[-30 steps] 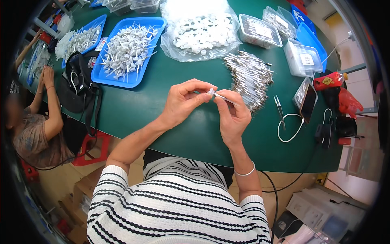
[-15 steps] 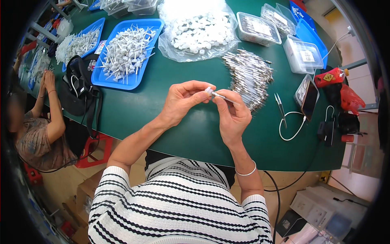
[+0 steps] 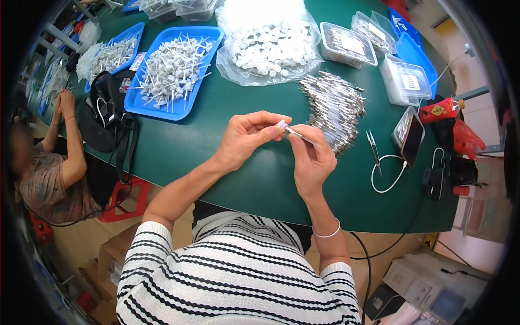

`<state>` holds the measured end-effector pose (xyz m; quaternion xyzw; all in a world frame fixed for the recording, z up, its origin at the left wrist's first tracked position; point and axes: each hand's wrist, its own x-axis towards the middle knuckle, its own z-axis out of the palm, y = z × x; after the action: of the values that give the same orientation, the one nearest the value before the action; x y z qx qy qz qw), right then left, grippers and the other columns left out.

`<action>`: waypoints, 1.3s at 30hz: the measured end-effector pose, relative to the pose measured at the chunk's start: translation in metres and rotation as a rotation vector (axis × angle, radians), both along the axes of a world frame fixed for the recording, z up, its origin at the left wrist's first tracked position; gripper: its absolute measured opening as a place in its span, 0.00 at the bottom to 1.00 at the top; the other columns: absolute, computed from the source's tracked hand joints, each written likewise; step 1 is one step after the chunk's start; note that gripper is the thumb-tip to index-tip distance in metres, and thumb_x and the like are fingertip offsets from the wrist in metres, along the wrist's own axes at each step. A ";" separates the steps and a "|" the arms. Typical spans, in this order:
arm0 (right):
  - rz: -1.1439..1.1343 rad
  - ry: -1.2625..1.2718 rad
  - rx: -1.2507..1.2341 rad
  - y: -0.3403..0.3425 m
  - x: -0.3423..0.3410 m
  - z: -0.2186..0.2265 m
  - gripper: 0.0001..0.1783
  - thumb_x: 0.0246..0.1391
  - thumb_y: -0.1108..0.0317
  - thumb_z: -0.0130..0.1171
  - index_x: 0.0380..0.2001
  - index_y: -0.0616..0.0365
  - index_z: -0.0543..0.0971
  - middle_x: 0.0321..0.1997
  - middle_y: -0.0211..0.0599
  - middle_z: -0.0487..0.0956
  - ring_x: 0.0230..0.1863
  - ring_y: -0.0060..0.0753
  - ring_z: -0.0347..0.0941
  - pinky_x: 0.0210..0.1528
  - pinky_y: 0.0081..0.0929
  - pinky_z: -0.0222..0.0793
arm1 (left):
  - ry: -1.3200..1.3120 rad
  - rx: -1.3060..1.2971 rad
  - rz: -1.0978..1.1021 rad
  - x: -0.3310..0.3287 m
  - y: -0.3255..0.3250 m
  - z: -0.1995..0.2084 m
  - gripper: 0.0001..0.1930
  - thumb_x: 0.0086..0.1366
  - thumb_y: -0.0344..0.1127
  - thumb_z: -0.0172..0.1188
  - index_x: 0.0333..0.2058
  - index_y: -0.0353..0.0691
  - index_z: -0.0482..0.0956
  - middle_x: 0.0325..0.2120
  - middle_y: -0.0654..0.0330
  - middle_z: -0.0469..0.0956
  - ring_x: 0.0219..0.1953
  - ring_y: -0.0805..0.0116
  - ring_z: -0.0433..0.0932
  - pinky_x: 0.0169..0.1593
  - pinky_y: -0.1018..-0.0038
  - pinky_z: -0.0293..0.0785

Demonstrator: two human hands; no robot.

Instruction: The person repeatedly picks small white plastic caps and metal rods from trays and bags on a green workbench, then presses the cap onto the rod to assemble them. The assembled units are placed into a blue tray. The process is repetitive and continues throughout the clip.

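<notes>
In the middle of the green table, my left hand (image 3: 242, 139) pinches a small white plastic cap (image 3: 282, 125) between thumb and forefinger. My right hand (image 3: 312, 158) grips a thin metal-and-white rod (image 3: 297, 133), its tip meeting the cap. Just beyond my right hand lies a heap of similar rods (image 3: 335, 108). Farther back, an open clear plastic bag (image 3: 238, 70) holds many loose white caps (image 3: 271, 49). At the left, a blue tray (image 3: 130, 103) is piled with white pieces with thin stems (image 3: 176, 67).
Tweezers (image 3: 374, 151) and a phone (image 3: 413, 138) with a white cable lie at right, near a red bottle (image 3: 439, 110). Clear plastic boxes (image 3: 403, 78) stand at the back right. A black bag (image 3: 103, 127) sits left, beside a seated co-worker (image 3: 54, 168).
Both hands stay together at nearly the same spot, the rod still against the cap. The view has shifted slightly.
</notes>
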<state>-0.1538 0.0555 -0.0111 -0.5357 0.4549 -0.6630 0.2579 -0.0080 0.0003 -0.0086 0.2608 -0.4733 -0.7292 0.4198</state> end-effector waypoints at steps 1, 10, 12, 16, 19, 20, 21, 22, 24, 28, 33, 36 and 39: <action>0.007 -0.004 -0.004 0.000 0.000 0.000 0.08 0.50 0.81 0.59 0.35 0.65 0.77 0.35 0.38 0.79 0.36 0.27 0.76 0.40 0.20 0.70 | -0.001 -0.006 -0.006 0.000 0.000 -0.001 0.12 0.62 0.28 0.57 0.45 0.31 0.77 0.35 0.58 0.79 0.36 0.76 0.76 0.42 0.80 0.74; 0.068 -0.080 0.049 0.001 -0.001 0.000 0.07 0.51 0.80 0.59 0.36 0.65 0.77 0.37 0.37 0.78 0.38 0.25 0.74 0.42 0.19 0.70 | 0.014 0.006 -0.032 0.002 -0.001 -0.003 0.12 0.63 0.28 0.57 0.45 0.31 0.77 0.37 0.59 0.78 0.37 0.76 0.76 0.43 0.80 0.74; 0.064 -0.066 0.045 0.001 -0.001 0.001 0.07 0.51 0.80 0.59 0.36 0.64 0.77 0.37 0.37 0.78 0.38 0.26 0.74 0.42 0.20 0.70 | 0.019 0.010 -0.033 0.002 -0.001 -0.003 0.12 0.63 0.28 0.57 0.45 0.31 0.77 0.37 0.59 0.78 0.37 0.76 0.76 0.43 0.80 0.74; 0.050 -0.025 0.035 0.001 0.000 0.001 0.08 0.51 0.80 0.59 0.36 0.64 0.77 0.37 0.38 0.78 0.38 0.26 0.74 0.42 0.20 0.70 | 0.026 0.024 -0.032 0.002 -0.001 -0.002 0.12 0.63 0.28 0.57 0.44 0.31 0.77 0.38 0.59 0.78 0.37 0.76 0.76 0.43 0.80 0.74; 0.044 -0.017 0.027 0.001 0.000 0.001 0.08 0.51 0.80 0.59 0.36 0.63 0.78 0.37 0.38 0.78 0.38 0.26 0.74 0.42 0.21 0.70 | 0.026 0.036 -0.036 0.003 -0.001 -0.002 0.12 0.62 0.28 0.57 0.44 0.31 0.77 0.38 0.59 0.78 0.37 0.76 0.76 0.43 0.80 0.74; 0.043 -0.017 0.025 0.001 0.000 0.001 0.08 0.51 0.80 0.59 0.36 0.63 0.78 0.37 0.38 0.78 0.38 0.27 0.74 0.42 0.21 0.70 | 0.025 0.041 -0.038 0.003 -0.001 -0.002 0.12 0.62 0.28 0.57 0.44 0.31 0.77 0.38 0.59 0.78 0.37 0.76 0.76 0.43 0.80 0.74; 0.041 -0.018 0.027 0.001 0.000 0.000 0.08 0.51 0.80 0.59 0.36 0.63 0.78 0.37 0.38 0.78 0.38 0.27 0.74 0.42 0.21 0.70 | 0.026 0.037 -0.038 0.003 -0.001 -0.002 0.12 0.62 0.28 0.57 0.44 0.31 0.77 0.38 0.59 0.78 0.37 0.76 0.76 0.43 0.80 0.74; 0.040 -0.018 0.028 0.001 0.000 0.000 0.08 0.51 0.80 0.59 0.36 0.63 0.78 0.37 0.38 0.78 0.38 0.27 0.74 0.42 0.21 0.70 | 0.026 0.034 -0.037 0.003 -0.001 -0.002 0.12 0.62 0.28 0.57 0.44 0.31 0.77 0.38 0.59 0.78 0.37 0.76 0.76 0.43 0.80 0.74; 0.035 -0.015 0.029 0.002 0.000 0.000 0.08 0.51 0.80 0.59 0.36 0.63 0.78 0.37 0.38 0.78 0.38 0.27 0.74 0.42 0.21 0.70 | 0.025 0.026 -0.038 0.003 -0.002 -0.003 0.12 0.62 0.28 0.57 0.44 0.31 0.77 0.37 0.59 0.78 0.37 0.76 0.76 0.43 0.80 0.75; 0.024 -0.001 0.018 0.002 0.001 0.000 0.08 0.50 0.81 0.59 0.36 0.63 0.77 0.37 0.38 0.78 0.37 0.28 0.74 0.41 0.21 0.70 | 0.024 0.024 -0.049 0.004 -0.002 -0.003 0.13 0.62 0.28 0.57 0.45 0.31 0.77 0.37 0.59 0.78 0.37 0.76 0.76 0.43 0.80 0.75; 0.020 0.007 0.010 0.002 0.001 -0.001 0.08 0.50 0.81 0.59 0.35 0.63 0.77 0.36 0.38 0.78 0.37 0.29 0.75 0.40 0.22 0.69 | 0.017 0.028 -0.051 0.004 -0.001 -0.001 0.13 0.62 0.29 0.57 0.45 0.31 0.77 0.37 0.60 0.77 0.37 0.76 0.75 0.43 0.80 0.74; 0.017 0.016 0.004 0.001 0.001 -0.001 0.08 0.50 0.81 0.59 0.35 0.63 0.77 0.36 0.38 0.79 0.36 0.29 0.75 0.40 0.22 0.69 | 0.012 0.026 -0.043 0.003 -0.001 0.000 0.13 0.62 0.29 0.57 0.45 0.30 0.77 0.35 0.61 0.77 0.36 0.76 0.75 0.43 0.80 0.74; 0.008 0.038 -0.001 0.001 0.001 -0.001 0.08 0.49 0.81 0.60 0.35 0.63 0.77 0.35 0.38 0.79 0.36 0.29 0.75 0.40 0.21 0.69 | 0.009 0.018 -0.039 0.003 -0.001 0.000 0.13 0.62 0.29 0.57 0.45 0.30 0.77 0.34 0.61 0.76 0.35 0.76 0.74 0.42 0.80 0.73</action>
<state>-0.1528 0.0560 -0.0116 -0.5502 0.4573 -0.6518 0.2516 -0.0051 -0.0003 -0.0081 0.2521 -0.4698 -0.7427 0.4051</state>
